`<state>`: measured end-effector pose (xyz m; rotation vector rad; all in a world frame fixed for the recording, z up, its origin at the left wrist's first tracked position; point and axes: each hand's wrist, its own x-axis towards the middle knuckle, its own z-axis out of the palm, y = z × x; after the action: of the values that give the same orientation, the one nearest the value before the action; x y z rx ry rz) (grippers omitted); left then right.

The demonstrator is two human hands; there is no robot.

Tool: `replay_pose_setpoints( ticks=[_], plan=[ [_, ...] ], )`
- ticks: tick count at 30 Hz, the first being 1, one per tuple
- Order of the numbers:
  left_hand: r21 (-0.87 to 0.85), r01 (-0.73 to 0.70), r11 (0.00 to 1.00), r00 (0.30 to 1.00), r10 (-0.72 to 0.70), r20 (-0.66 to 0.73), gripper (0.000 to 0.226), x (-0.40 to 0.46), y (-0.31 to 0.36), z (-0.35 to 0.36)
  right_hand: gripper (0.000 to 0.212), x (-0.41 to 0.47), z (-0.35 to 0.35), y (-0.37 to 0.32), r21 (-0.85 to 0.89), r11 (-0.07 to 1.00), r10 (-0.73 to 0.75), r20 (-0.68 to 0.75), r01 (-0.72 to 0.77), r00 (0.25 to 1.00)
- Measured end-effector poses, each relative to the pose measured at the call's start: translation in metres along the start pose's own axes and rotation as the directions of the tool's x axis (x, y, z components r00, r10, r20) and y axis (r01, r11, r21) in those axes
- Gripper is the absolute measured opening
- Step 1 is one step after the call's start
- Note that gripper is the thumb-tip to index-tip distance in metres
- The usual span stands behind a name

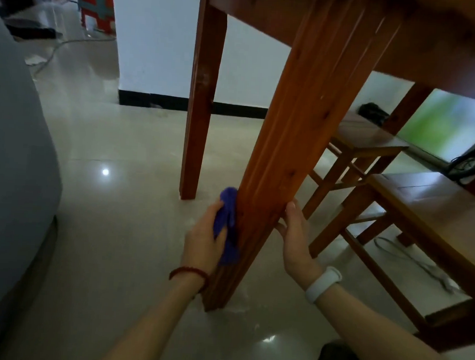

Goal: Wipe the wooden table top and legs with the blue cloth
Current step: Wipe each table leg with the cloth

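Cloth (226, 223), blue, soft and light, bunched in the left hand (204, 240), whose fingers curl round it, pressing it to the near table leg (284, 160). Right hand (294, 238) steadies the leg's other side, fingers nearly straight. Best gripped wadded.

The left hand (204, 238) is pinching a crumpled blue cloth (227, 223) against the near reddish-brown wooden table leg (284, 165). The right hand (294, 235) is resting on that leg's opposite side, standing on a glossy pale tiled floor (119, 201).
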<state>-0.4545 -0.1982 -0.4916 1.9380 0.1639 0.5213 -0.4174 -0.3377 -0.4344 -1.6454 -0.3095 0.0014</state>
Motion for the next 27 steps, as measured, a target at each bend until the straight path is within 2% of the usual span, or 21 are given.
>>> replay_pose_setpoints(
  ticks=[1, 2, 4, 6, 8, 10, 12, 13, 15, 16, 18, 20, 23, 25, 27],
  plan=[
    [0.088, 0.095, 0.992, 0.991, -0.102, 0.085, 0.039, -0.007, -0.021, -0.002, 0.031, -0.001, 0.001, 0.003, 0.019, 1.0, 0.016, -0.01, -0.016, 1.0],
    [0.132, 0.144, 0.981, 0.982, -0.158, 0.105, 0.037, -0.014, -0.035, -0.004, 0.031, -0.003, 0.003, 0.005, 0.031, 0.999, 0.031, -0.021, -0.031, 0.999],
    [0.087, 0.159, 0.983, 0.987, -0.158, -0.023, 0.035, -0.02, -0.043, -0.007, 0.033, -0.005, 0.006, 0.01, 0.042, 0.997, 0.067, -0.029, -0.066, 0.997],
    [-0.018, 0.113, 0.993, 0.968, -0.114, -0.221, 0.036, -0.024, -0.031, -0.005, 0.035, -0.008, 0.01, 0.015, 0.046, 0.993, 0.106, -0.026, -0.105, 0.994],
    [-0.082, -0.008, 0.997, 0.942, -0.02, -0.335, 0.041, -0.026, -0.019, 0.003, 0.037, -0.012, 0.015, 0.023, 0.067, 0.991, 0.116, -0.052, -0.112, 0.992],
    [-0.085, -0.136, 0.987, 0.942, 0.103, -0.318, 0.044, -0.035, -0.018, 0.018, 0.036, -0.019, 0.023, 0.039, 0.094, 0.99, 0.118, -0.113, -0.108, 0.987],
    [-0.058, -0.152, 0.987, 0.962, 0.134, -0.239, 0.045, -0.05, -0.04, 0.042, 0.03, -0.031, 0.03, 0.064, 0.07, 0.995, 0.08, -0.154, -0.07, 0.985],
    [-0.041, -0.093, 0.995, 0.975, 0.083, -0.206, 0.046, -0.059, -0.057, 0.051, 0.026, -0.039, 0.031, 0.078, 0.038, 0.998, 0.049, -0.148, -0.044, 0.988],
    [-0.04, 0.141, 0.989, 0.984, -0.144, -0.106, 0.046, -0.074, -0.097, 0.061, 0.032, -0.054, 0.027, 0.101, -0.045, 0.999, 0.002, -0.127, -0.007, 0.992],
    [0.0, 0.26, 0.966, 0.965, -0.26, -0.04, 0.045, -0.082, -0.117, 0.062, 0.035, -0.061, 0.024, 0.111, -0.106, 0.994, -0.011, -0.115, -0.001, 0.993],
    [0.1, 0.353, 0.93, 0.935, -0.355, -0.002, 0.043, -0.095, -0.139, 0.058, 0.044, -0.071, 0.017, 0.12, -0.331, 0.942, -0.096, -0.092, 0.061, 0.991],
    [0.075, 0.316, 0.946, 0.946, -0.307, -0.105, 0.043, -0.094, -0.134, 0.053, 0.053, -0.071, 0.012, 0.121, -0.535, 0.824, -0.254, -0.055, 0.187, 0.966],
    [-0.035, 0.122, 0.992, 0.946, -0.127, -0.298, 0.043, -0.07, -0.1, 0.052, 0.06, -0.062, 0.016, 0.117, -0.613, 0.721, -0.417, -0.013, 0.322, 0.909],
    [-0.062, -0.037, 0.997, 0.936, 0.013, -0.351, 0.044, -0.057, -0.082, 0.062, 0.06, -0.058, 0.022, 0.119, -0.649, 0.671, -0.453, 0.023, 0.358, 0.891],
    [-0.036, -0.099, 0.994, 0.934, 0.08, -0.347, 0.046, -0.058, -0.087, 0.075, 0.062, -0.059, 0.025, 0.131, -0.698, 0.626, -0.412, 0.083, 0.348, 0.908]
  ],
)
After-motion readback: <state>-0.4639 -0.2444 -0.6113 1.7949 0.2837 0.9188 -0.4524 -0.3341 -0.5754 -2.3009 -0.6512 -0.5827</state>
